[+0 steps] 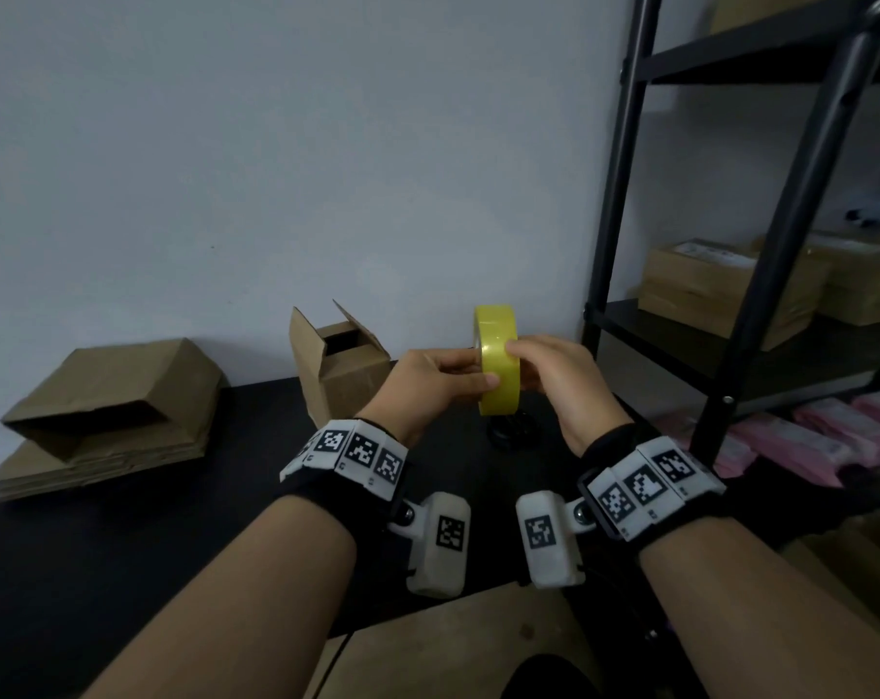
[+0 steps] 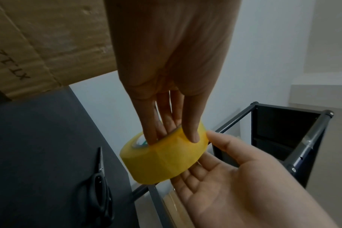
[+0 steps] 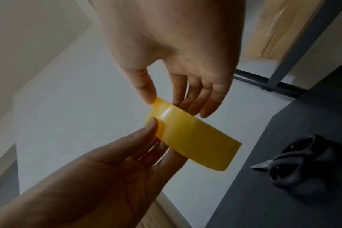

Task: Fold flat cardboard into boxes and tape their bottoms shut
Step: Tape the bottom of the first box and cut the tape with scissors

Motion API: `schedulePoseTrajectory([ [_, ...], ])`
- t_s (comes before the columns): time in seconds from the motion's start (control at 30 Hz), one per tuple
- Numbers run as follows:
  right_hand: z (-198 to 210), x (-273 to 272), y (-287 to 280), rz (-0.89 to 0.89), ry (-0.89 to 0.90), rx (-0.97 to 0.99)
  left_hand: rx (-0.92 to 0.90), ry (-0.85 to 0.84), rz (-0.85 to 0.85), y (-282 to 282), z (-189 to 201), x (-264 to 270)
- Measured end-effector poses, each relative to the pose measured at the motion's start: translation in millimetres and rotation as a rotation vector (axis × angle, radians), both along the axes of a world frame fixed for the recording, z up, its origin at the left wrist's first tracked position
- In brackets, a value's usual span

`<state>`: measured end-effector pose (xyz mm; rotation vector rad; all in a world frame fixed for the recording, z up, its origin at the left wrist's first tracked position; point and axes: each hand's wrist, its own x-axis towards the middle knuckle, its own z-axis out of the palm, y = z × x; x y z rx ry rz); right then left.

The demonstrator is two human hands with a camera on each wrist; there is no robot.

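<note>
Both hands hold a yellow tape roll [image 1: 498, 360] upright in the air over the black table [image 1: 125, 547]. My left hand [image 1: 481, 368] grips it with fingers [image 2: 154, 135] in the core and the thumb on the outer face. My right hand [image 1: 521, 360] pinches the roll's other side, thumb on the rim and fingers [image 3: 203, 108] behind it. A folded brown box [image 1: 337, 370] stands open-topped behind my left hand. At the far left, a half-opened box [image 1: 120, 391] lies on a stack of flat cardboard [image 1: 100, 461].
Black scissors [image 2: 101, 185] lie on the table under the hands. A black metal shelf rack [image 1: 730, 295] on the right holds taped cartons [image 1: 705, 285], with pink packs [image 1: 806, 436] lower down. A cardboard sheet [image 1: 453, 643] lies at the near edge.
</note>
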<state>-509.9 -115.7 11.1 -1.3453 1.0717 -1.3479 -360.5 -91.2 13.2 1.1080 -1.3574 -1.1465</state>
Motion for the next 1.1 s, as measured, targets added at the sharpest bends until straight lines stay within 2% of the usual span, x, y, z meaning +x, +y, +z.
schedulePoseTrajectory([
  [0.07, 0.6, -1.2, 0.9, -0.009, 0.005, -0.013, 0.007, -0.001, -0.010, 1.0, 2.7, -1.4],
  [0.13, 3.0, -1.5, 2.7, -0.009, 0.009, -0.018, -0.006, -0.108, 0.010, 1.1, 8.7, -0.4],
  [0.23, 3.5, -1.7, 2.8, -0.025, 0.045, -0.023, -0.110, -0.298, 0.209, -2.4, 19.8, 3.5],
  [0.3, 2.1, -2.2, 2.4, -0.025, 0.069, -0.021, -0.209, -0.298, 0.358, -6.9, 25.5, 5.9],
  [0.37, 0.9, -1.6, 3.6, -0.010, 0.094, -0.013, -0.291, -0.360, 0.410, -8.6, 28.8, 4.9],
  [0.47, -0.5, 2.4, 4.6, -0.013, 0.093, -0.008, -0.392, -0.577, 0.437, -8.4, 28.8, 0.3],
  [0.53, -1.4, 5.2, 4.5, -0.019, 0.089, -0.008, -0.452, -0.662, 0.457, -7.8, 27.4, -1.1],
  [0.77, -2.4, 6.0, 4.5, -0.032, 0.143, -0.052, -0.562, -0.768, 0.506, -6.9, 26.7, -5.2],
  [0.9, -4.2, 6.1, 2.5, -0.049, 0.178, -0.061, -0.689, -0.998, 0.467, -7.9, 24.0, -8.9],
  [1.0, -4.4, 6.1, 2.4, -0.052, 0.198, -0.073, -0.690, -1.188, 0.398, -1.3, 23.6, -12.8],
  [1.1, -5.9, 5.8, 2.3, -0.060, 0.262, -0.102, -0.678, -1.279, 0.334, -4.6, 23.9, -11.9],
])
